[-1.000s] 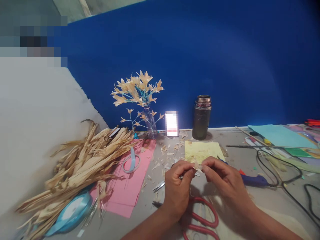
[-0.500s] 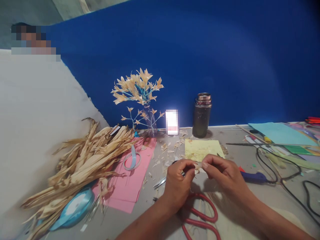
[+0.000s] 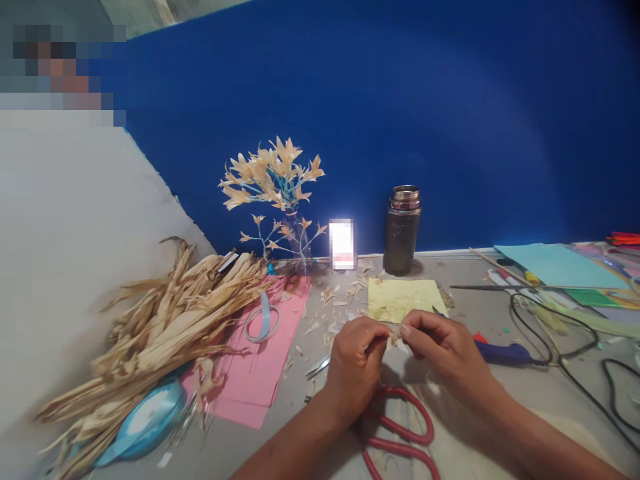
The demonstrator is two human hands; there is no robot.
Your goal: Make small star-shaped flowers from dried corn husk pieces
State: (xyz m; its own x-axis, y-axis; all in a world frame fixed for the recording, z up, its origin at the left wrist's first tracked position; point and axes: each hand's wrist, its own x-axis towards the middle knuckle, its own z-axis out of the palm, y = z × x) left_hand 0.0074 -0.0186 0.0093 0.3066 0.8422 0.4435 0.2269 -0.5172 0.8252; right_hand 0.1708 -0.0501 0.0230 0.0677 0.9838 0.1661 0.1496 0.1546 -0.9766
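Grey counter [image 3: 210, 457], littered with scraps. Dry husk pile [image 3: 165, 333] to my left; red-handled scissors [image 3: 400, 433] below my wrists; yellow paper [image 3: 407, 293] just beyond my fingers. My left hand [image 3: 357, 350] pinches a small pale piece [image 3: 395, 339], thumb against forefinger; my right hand [image 3: 445, 347] pinches its other side (tips partly hide it, exact shape unclear). Piece sits between both hands, above the counter. Looks like husk: should be near weightless, papery, a bit stiff, not slippery, likely to split along the grain. Best held at the thicker base, lightly, thin edges left alone.
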